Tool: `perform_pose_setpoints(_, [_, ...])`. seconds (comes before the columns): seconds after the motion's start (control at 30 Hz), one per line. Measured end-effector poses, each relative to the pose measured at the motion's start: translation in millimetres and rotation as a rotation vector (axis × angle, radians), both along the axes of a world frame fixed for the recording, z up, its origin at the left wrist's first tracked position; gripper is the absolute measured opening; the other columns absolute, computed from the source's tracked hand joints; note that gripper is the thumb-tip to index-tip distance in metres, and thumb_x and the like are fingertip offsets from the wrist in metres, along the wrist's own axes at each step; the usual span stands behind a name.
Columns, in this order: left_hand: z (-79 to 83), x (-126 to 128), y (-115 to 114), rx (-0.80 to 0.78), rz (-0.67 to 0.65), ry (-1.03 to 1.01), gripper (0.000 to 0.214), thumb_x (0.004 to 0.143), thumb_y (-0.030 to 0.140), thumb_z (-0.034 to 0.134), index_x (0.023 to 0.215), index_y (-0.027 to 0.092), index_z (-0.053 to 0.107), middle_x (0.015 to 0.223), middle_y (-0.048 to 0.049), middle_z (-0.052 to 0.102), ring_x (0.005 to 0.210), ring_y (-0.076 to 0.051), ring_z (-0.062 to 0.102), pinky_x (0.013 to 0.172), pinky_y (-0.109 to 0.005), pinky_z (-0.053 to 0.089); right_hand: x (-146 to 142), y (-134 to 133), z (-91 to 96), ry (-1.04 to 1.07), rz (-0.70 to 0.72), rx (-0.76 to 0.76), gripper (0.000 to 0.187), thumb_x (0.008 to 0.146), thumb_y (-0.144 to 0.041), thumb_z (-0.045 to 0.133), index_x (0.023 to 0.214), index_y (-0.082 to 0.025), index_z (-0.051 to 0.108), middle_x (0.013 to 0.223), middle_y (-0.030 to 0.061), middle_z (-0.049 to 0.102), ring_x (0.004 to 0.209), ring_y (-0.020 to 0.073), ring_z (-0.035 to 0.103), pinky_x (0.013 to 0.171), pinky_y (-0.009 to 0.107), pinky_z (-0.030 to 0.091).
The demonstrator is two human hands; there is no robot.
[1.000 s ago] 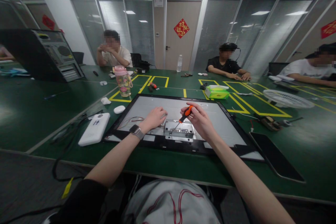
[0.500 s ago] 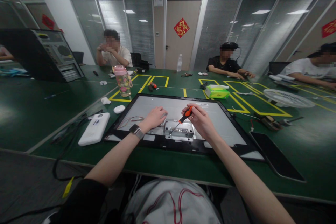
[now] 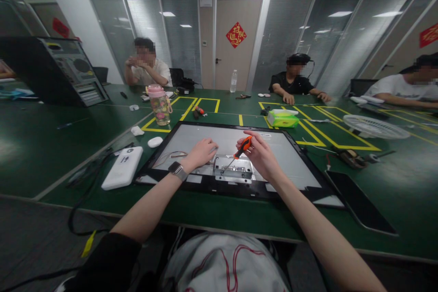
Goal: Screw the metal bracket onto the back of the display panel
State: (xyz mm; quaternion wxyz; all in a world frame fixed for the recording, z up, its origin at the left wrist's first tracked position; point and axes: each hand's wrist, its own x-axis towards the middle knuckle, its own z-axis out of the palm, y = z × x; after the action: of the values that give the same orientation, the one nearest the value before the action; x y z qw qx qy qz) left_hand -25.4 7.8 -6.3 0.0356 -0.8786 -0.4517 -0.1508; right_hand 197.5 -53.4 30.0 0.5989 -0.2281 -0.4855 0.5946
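Observation:
My right hand (image 3: 263, 154) grips the orange-and-black handle of a screwdriver (image 3: 243, 146). The tool leans to the right, its thin tip down at the lower left part of a silver metal bracket (image 3: 236, 175). That bracket sits at the near middle of a flat display panel (image 3: 224, 134), grey-white with a black frame, lying on the table. My left hand (image 3: 201, 154), with a watch on its wrist, lies on the panel just left of the bracket. Its fingers are stretched out and it holds nothing. Thin wires (image 3: 171, 155) run over the panel beside it.
A white power bank (image 3: 123, 168) and black cables lie left of the panel. Beyond stand a pink-lidded bottle (image 3: 159, 105) and a green tissue pack (image 3: 282, 119). A dark flat slab (image 3: 361, 201) lies at right. Several people sit around the green table (image 3: 191, 214).
My right index finger has lifted and straightened a little off the screwdriver handle, while the tip stays at the bracket. My left hand is still. Across the table, a co-worker's hand moved left.

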Motion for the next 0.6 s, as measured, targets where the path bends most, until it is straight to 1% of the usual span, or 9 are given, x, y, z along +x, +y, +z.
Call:
perform_pose_setpoints(0.13, [1.8, 0.6, -1.0, -0.009, 0.002, 0.001, 0.025, 0.092, 0.022, 0.048, 0.11, 0.016, 0.065, 0.104, -0.0099, 0.059, 0.101, -0.023, 0.055, 0.093, -0.037, 0.045, 0.7, -0.5, -0.4, -0.016, 0.023, -0.007, 0.027, 0.081, -0.044, 0.066, 0.1, -0.026, 0.067, 0.088, 0.0014, 0.071, 0.086, 0.017, 0.066, 0.091, 0.038, 0.048])
perform_pose_setpoints(0.27, [1.6, 0.6, -0.9, -0.012, 0.002, -0.006, 0.025, 0.091, 0.022, 0.049, 0.11, 0.016, 0.065, 0.104, -0.01, 0.059, 0.101, -0.023, 0.055, 0.092, -0.036, 0.045, 1.7, -0.4, -0.3, 0.008, 0.052, -0.033, 0.026, 0.081, -0.041, 0.065, 0.102, -0.025, 0.067, 0.088, 0.002, 0.071, 0.085, 0.0173, 0.066, 0.088, 0.036, 0.048])
perform_pose_setpoints(0.43, [0.7, 0.3, -0.3, -0.003, -0.003, -0.017, 0.024, 0.091, 0.022, 0.048, 0.107, 0.017, 0.065, 0.103, -0.0095, 0.059, 0.1, -0.022, 0.055, 0.091, -0.037, 0.045, 1.7, 1.1, 0.1, 0.013, 0.034, -0.05, 0.027, 0.081, -0.041, 0.065, 0.102, -0.024, 0.067, 0.088, 0.0023, 0.07, 0.085, 0.0181, 0.064, 0.088, 0.037, 0.048])
perform_pose_setpoints(0.6, [0.6, 0.0, -0.6, -0.002, -0.01, -0.018, 0.025, 0.092, 0.023, 0.047, 0.108, 0.016, 0.065, 0.104, -0.0096, 0.059, 0.1, -0.023, 0.055, 0.092, -0.037, 0.045, 0.7, 1.7, 0.1, 0.036, 0.03, -0.055, 0.026, 0.079, -0.041, 0.066, 0.099, -0.023, 0.066, 0.084, 0.0014, 0.067, 0.08, 0.0175, 0.062, 0.085, 0.036, 0.048])
